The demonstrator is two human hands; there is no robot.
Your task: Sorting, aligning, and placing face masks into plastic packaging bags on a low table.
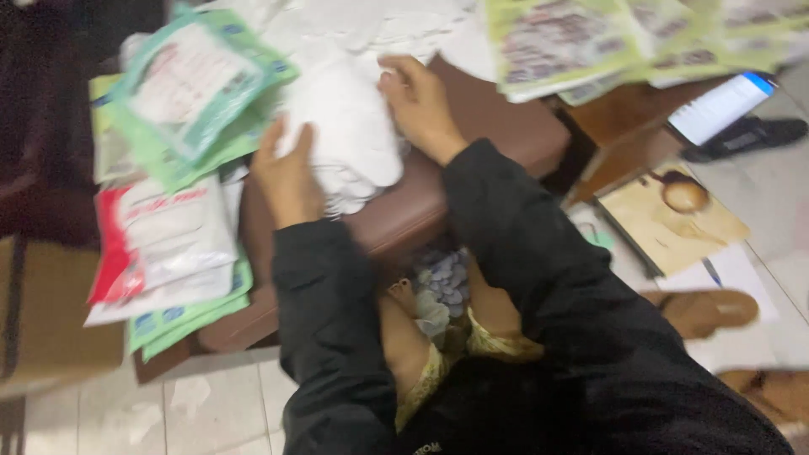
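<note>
A stack of white flat pieces (pixel 350 135) lies on a brown padded stool (pixel 497 126). My left hand (pixel 286 173) presses against the stack's left side with the thumb up over its edge. On the stack's upper right edge sits my right hand (pixel 417 105), fingers curled onto the top. Both arms wear black sleeves. The picture is blurred, so the grip of each hand is unclear.
Green and white flat packets (pixel 194 84) and a red and white packet (pixel 160 236) pile up at the left. More green packets (pixel 573 42) lie at the back right. A phone (pixel 725 105), a picture book (pixel 670 219) and sandals (pixel 708 310) lie at the right on the tiled floor.
</note>
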